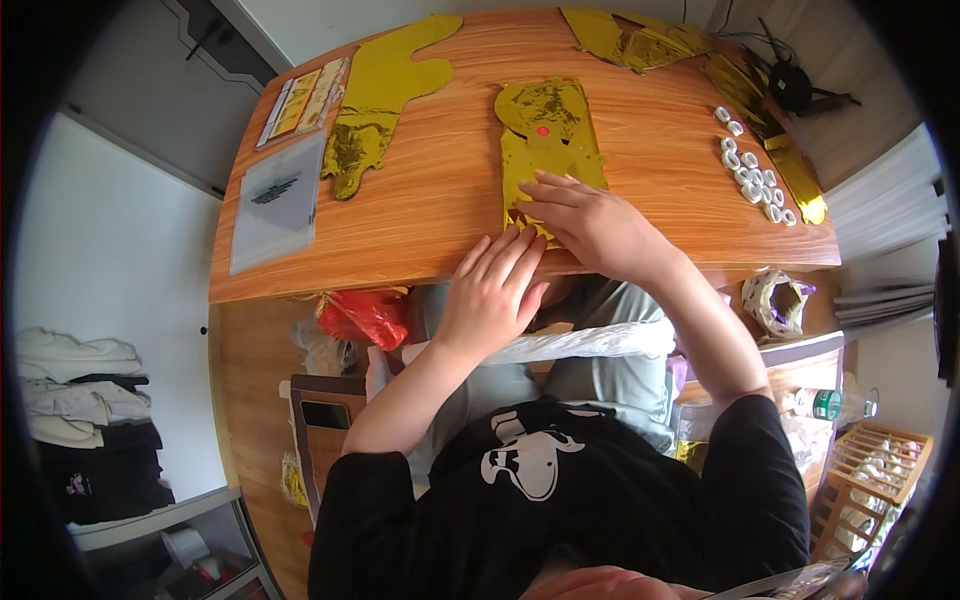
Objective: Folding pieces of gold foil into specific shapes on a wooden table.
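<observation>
On the wooden table (465, 150) in front of me lies a flat, folded piece of shiny gold foil (552, 160), like an uninflated foil balloon, with a small red dot on its upper part. My left hand (492, 290) rests at its near end by the table's front edge, fingers stretched out over the foil. Just right of it, my right hand (600, 232) lies flat across the foil's lower part, fingers extended to the left. The two hands hide much of the near end. Neither one grips anything that I can see.
More flat gold foil (385, 85) lies at the left, and another crumpled foil piece (640, 42) at the back. Several small white rolls (750, 170) sit at the right. A clear plastic sleeve (275, 205) and black cables (790, 85) flank the work. Below hangs a red bag (365, 318).
</observation>
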Motion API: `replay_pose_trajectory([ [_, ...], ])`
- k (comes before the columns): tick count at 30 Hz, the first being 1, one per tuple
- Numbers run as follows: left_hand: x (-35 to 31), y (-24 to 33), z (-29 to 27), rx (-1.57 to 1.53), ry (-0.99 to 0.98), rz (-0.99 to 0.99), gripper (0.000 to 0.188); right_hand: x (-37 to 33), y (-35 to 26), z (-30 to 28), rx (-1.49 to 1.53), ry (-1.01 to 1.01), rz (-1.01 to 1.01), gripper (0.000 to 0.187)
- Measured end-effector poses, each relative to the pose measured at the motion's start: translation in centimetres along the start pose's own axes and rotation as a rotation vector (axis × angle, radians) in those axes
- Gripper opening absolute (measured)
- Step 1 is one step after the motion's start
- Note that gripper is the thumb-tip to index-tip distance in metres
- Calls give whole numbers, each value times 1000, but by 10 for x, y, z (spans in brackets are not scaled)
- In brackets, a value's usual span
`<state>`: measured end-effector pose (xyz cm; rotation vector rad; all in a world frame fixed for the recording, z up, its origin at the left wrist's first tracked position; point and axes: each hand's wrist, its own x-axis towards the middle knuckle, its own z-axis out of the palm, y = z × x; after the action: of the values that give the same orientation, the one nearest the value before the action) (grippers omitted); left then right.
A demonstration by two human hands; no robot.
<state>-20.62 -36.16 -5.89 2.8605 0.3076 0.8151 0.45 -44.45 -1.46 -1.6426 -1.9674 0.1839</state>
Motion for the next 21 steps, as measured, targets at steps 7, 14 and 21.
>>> replay_pose_trajectory([
  [7, -1, -15, -28, -515, 7, -246, 46, 6, 17, 10, -65, -188, -58, 51],
  [14, 2, -60, -48, -49, -232, 93, 52, 5, 15, 9, -94, -199, -49, 54],
  [21, 19, -87, -62, 35, -346, 331, 57, 5, 14, 10, -127, -197, -48, 55],
])
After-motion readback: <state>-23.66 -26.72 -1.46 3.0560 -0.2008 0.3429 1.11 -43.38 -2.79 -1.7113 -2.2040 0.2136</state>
